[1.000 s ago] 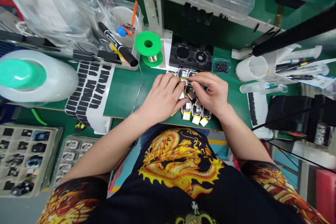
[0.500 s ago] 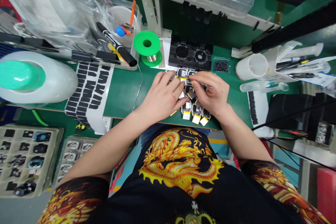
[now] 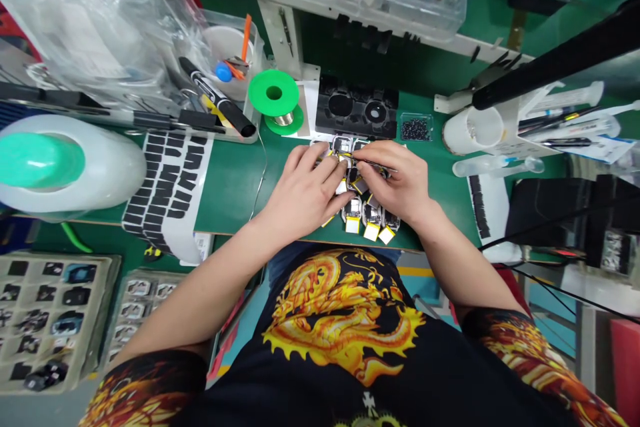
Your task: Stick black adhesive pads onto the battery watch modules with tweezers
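Several small electronic modules [image 3: 353, 207] with silvery, yellow-edged battery packs [image 3: 371, 232] lie in a cluster on the green bench [image 3: 235, 180]. My left hand [image 3: 310, 190] lies over the cluster's left side, its curled fingers and thumb around one module that is largely hidden beneath them. Pinched in my right hand [image 3: 397, 180] are thin metal tweezers [image 3: 385, 167], pointing left. Their tip is close to my left index finger, over the upper modules, and I cannot make out exactly what it touches.
Behind the modules stand a black fixture [image 3: 357, 110], a green solder spool [image 3: 273, 93] and a small box of black parts [image 3: 416, 127]. A white bottle [image 3: 115, 160] and label sheet [image 3: 175, 173] are left. A white cup [image 3: 473, 130] stands right, under a black bar [image 3: 555, 57].
The view has shifted slightly, so bench items appear a little further left and lower. Both hands keep nearly the same pose over the modules, with the tweezers still in my right hand.
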The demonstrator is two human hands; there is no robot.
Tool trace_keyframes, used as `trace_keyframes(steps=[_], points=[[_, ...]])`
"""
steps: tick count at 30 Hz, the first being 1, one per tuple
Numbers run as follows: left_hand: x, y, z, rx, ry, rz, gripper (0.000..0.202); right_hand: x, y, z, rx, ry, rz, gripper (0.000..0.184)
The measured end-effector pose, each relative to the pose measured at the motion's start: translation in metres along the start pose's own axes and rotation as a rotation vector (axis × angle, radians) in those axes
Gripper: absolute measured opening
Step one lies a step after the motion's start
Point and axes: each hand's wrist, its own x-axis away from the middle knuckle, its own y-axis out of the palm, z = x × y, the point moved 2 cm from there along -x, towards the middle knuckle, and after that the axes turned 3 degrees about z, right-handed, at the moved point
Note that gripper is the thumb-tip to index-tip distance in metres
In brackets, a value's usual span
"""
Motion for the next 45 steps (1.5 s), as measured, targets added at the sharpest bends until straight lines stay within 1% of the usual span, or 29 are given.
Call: trace_keyframes(steps=[7, 12, 16, 19, 24, 28, 31, 45], points=[[0.0012, 0.0017, -0.0006, 0.003, 0.003, 0.005, 0.056, -0.0001, 0.0003, -0.0006, 0.029, -0.004, -0.023, 0.019], [0.0018, 0.0014, -0.0011, 0.012, 0.003, 0.007, 0.056, -0.0002, -0.0011, -0.0026, 0.048, -0.033, -0.025, 0.018], [0.0016, 0.0011, -0.0015, 0.028, -0.002, 0.009, 0.055, 0.0003, -0.0006, -0.0017, 0.063, -0.014, -0.04, 0.019], [0.0016, 0.0012, -0.0017, 0.03, -0.004, 0.013, 0.055, 0.0015, 0.0008, -0.0005, 0.086, -0.027, -0.057, 0.02], [0.002, 0.002, -0.0019, 0.012, 0.0, 0.011, 0.054, 0.0009, -0.0014, -0.0015, 0.084, -0.077, -0.006, 0.02], [0.0016, 0.0021, -0.002, 0.028, -0.009, 0.007, 0.054, -0.0012, -0.0043, -0.0025, 0.07, -0.022, -0.055, 0.019], [0.0016, 0.0022, -0.002, 0.029, -0.005, 0.012, 0.054, -0.0019, -0.0052, -0.0031, 0.075, -0.009, -0.082, 0.019], [0.0026, 0.0029, -0.0017, 0.014, -0.007, 0.012, 0.054, -0.0078, -0.0051, -0.009, 0.023, 0.008, -0.023, 0.018]])
